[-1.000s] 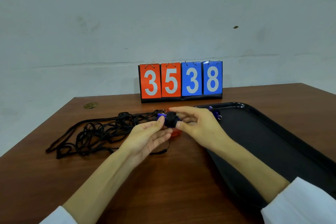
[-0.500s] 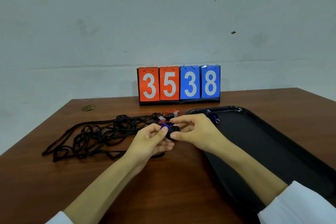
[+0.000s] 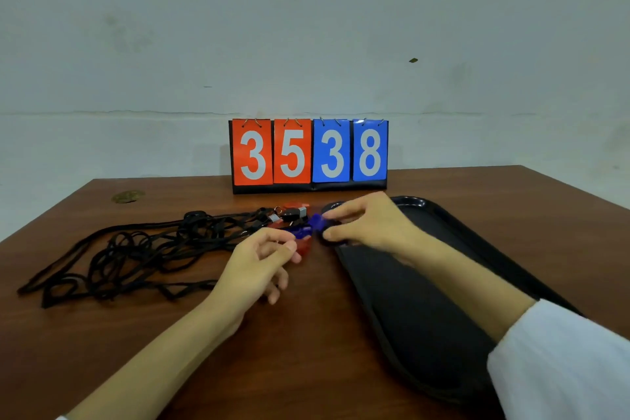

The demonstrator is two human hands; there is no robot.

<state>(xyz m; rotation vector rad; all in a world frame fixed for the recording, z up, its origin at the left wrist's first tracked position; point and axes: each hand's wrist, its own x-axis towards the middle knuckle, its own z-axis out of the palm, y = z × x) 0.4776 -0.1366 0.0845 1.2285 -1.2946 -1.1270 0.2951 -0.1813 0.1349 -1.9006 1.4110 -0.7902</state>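
The right hand (image 3: 371, 225) pinches a small blue plastic whistle (image 3: 317, 221) between thumb and forefinger, its other fingers loosely curled behind. The whistle sticks out to the left of the fingertips, just over the far left corner of the flat black plastic tray (image 3: 426, 317). A coiled black cord (image 3: 332, 243) shows under the thumb and is mostly hidden by the hand.

The left hand (image 3: 255, 266) hovers low over the brown wooden table (image 3: 306, 351), well short of the blue plastic whistle, with its fingers curled and thumb and forefinger drawn together. A red plastic whistle (image 3: 304, 246) lies right at those fingertips; whether they grip it cannot be told.

A second blue whistle (image 3: 300, 231) lies between the two hands. Left of them sprawls a loose tangle of black cords (image 3: 136, 249), with more small whistles (image 3: 293, 212) at its right end. A flip scoreboard (image 3: 309, 153) reading 3538 stands at the far edge of the table.
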